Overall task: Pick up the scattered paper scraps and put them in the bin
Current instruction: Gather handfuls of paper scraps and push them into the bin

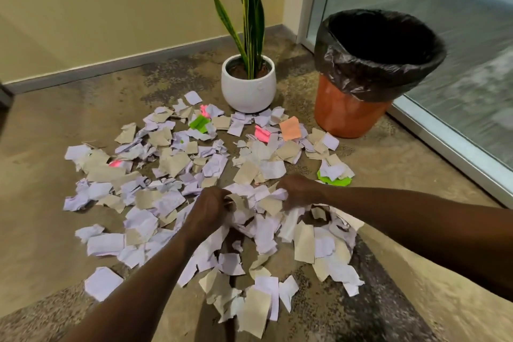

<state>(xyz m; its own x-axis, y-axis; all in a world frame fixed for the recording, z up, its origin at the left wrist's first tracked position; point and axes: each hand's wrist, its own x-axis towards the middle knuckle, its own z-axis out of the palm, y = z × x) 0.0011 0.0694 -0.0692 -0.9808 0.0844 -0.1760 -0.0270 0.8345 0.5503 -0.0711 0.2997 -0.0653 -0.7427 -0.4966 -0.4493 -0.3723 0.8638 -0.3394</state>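
Observation:
Several torn paper scraps, white, tan, pink, green and orange, lie spread over the floor. My left hand and my right hand are down in the middle of the pile, facing each other, fingers closed around a bunch of scraps between them. The bin is an orange bucket lined with a black bag, standing at the back right, beyond my right hand. Its inside is dark and I cannot see its contents.
A white pot with a tall green plant stands just left of the bin, touching the far scraps. A beige wall with a grey skirting runs behind. A glass panel with a metal frame borders the right side.

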